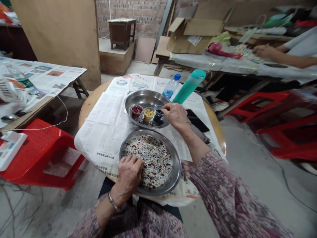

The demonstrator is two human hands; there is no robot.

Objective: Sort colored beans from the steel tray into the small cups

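A steel plate (178,165) near my lap holds a spread of white grains mixed with red, yellow and black beans (151,158). My left hand (130,172) rests over its left side, fingers curled in at the mix, the tips hidden. Behind it stands a second steel plate (148,95) with three small clear cups: red beans (137,110), yellow beans (149,114) and black beans (158,114). Loose beans lie around the cups. My right hand (175,114) is at the black-bean cup, thumb and fingers pinched together; what is between them is too small to make out.
Newspaper (96,119) covers the round table. Behind the right hand are a blue-capped bottle (170,86), a green cylinder (189,86) and a dark phone-like slab (197,120). Red stools (42,152) stand at both sides. A co-worker's hands (266,51) are at another table.
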